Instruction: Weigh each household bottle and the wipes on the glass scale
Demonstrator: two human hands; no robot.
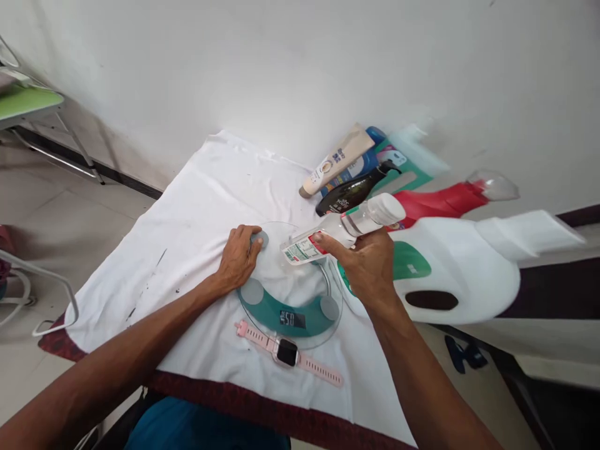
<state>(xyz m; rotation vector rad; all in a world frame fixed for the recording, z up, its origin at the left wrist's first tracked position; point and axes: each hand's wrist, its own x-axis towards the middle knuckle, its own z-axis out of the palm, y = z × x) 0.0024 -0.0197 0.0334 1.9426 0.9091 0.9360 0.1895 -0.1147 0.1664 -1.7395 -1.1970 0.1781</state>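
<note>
Nearest me, a pink smartwatch (285, 352) lies along the near rim of the glass scale (281, 319), strap running L to R. The scale's display is lit, but I can't read it w/ certainty.

My L hand (238, 257) is at the scale's far-L rim, fingers loosely bent around a grey pad; can't tell if they grip. My R hand (372, 265) comes in from the scale's R side, fingers narrowed round the clear bottle (341, 226), thumb towards its label. So R is the nearer hand; L is well apart. From my R fingers the body reaches L over the scale, long axis tilted: base towards the scale's middle, cap towards its far R (can't tell if the base touches the glass).

The bottle's see-through, w/ a white cap on & a white, red & green label; liquid lvl unclear.

R of the scale: a big white jug (473, 269). Beyond the scale, far R: a black pump bottle (349, 192), a red bottle (435, 203) & a beige tube (340, 157).
</note>
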